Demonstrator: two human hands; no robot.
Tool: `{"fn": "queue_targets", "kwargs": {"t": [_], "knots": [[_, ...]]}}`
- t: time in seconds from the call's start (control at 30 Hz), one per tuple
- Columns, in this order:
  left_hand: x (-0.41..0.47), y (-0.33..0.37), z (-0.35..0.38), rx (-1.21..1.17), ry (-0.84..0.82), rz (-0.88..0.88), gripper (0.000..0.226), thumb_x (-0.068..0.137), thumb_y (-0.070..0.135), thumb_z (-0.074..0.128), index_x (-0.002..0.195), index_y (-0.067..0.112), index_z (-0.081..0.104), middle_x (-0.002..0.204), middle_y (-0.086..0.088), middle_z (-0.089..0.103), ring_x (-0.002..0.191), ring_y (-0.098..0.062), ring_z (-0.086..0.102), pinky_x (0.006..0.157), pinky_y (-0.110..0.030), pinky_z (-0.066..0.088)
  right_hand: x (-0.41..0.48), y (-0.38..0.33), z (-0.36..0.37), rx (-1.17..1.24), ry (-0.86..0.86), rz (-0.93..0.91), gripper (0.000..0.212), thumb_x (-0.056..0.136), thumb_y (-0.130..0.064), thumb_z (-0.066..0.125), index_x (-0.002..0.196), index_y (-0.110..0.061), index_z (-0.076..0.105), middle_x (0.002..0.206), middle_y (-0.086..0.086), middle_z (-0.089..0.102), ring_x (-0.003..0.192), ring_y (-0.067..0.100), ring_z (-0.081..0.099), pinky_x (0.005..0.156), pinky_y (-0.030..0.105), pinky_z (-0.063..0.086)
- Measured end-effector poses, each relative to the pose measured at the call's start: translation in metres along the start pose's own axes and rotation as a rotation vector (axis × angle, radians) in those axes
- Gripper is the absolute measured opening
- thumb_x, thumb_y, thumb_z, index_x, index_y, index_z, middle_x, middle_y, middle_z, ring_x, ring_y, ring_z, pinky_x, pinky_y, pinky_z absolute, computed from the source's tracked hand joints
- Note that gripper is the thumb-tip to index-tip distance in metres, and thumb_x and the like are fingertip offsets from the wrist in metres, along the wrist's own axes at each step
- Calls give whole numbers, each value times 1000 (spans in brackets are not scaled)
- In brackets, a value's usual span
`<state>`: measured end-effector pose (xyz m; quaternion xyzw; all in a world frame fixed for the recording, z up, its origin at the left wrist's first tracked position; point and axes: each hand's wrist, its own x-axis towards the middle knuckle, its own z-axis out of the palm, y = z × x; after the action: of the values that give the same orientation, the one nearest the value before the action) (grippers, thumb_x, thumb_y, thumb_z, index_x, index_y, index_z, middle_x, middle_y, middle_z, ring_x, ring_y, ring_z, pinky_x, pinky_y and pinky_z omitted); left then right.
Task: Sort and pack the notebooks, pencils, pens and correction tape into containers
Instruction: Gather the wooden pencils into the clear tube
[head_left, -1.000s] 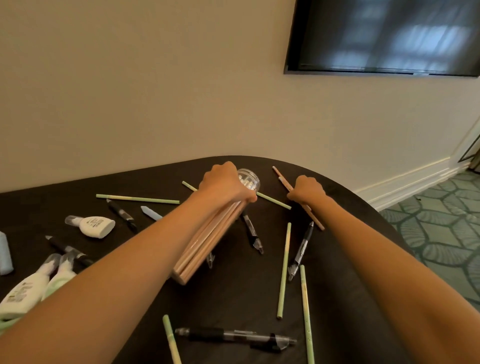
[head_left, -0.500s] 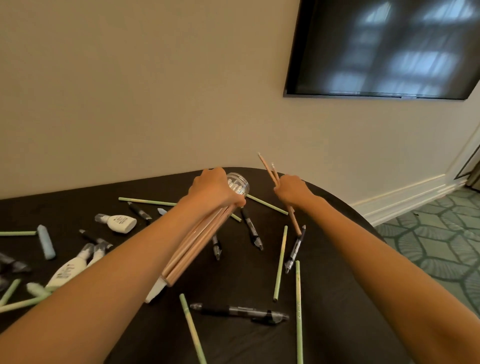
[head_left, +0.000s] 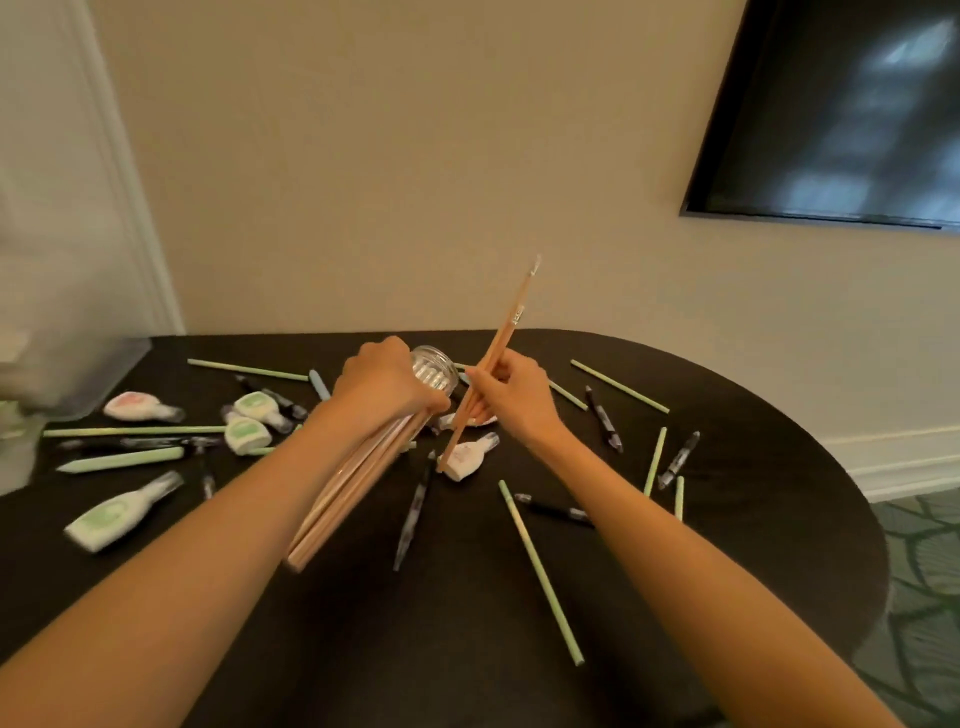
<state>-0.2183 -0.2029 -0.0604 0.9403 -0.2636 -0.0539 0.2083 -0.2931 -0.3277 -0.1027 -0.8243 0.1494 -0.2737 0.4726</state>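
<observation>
Head: right hand (head_left: 511, 397) grips pencils (head_left: 511, 317) beside jar (head_left: 436, 371) near far table edge (head_left: 623, 342).

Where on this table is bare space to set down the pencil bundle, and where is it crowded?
Bare: the table nearest you, between both forearms, left of the long green pencil. Crowded: around the correction tapes and the jar.

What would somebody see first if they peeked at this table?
Most likely the two hands in the middle. The left hand grips a clear jar and a bundle of tan pencils, while the right hand holds raised tan pencils tilted up toward the wall. Next comes the dark table around them, littered with green pencils, black pens and white correction tapes.
</observation>
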Motion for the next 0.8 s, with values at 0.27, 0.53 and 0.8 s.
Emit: {"fn": "queue_targets", "kwargs": {"t": [0.27, 0.53, 0.8], "knots": [[-21, -50, -14, 11, 22, -38, 67, 70, 47, 73, 120, 9, 52, 117, -10, 57, 104, -25, 54, 75, -31, 42, -26, 6, 47, -175, -153, 48, 6, 92, -15, 57, 89, -11, 54, 83, 6, 62, 66, 15, 64, 64, 23, 56], [-31, -69, -13, -21, -26, 23, 64, 70, 46, 73, 121, 14, 52, 118, -6, 58, 106, -23, 54, 77, -30, 42, -24, -15, 46, 170, 8, 289, 6, 91, -9, 56, 86, -7, 58, 73, 10, 65, 51, 8, 64, 52, 16, 53], [-45, -88, -23, -86, -114, 179, 61, 72, 37, 76, 126, 19, 52, 119, -3, 60, 103, -18, 54, 81, -28, 41, -20, -60, 69, 640, 56, 416, 4, 91, -6, 56, 87, -6, 57, 78, 10, 64, 62, 11, 63, 52, 15, 50]]}}
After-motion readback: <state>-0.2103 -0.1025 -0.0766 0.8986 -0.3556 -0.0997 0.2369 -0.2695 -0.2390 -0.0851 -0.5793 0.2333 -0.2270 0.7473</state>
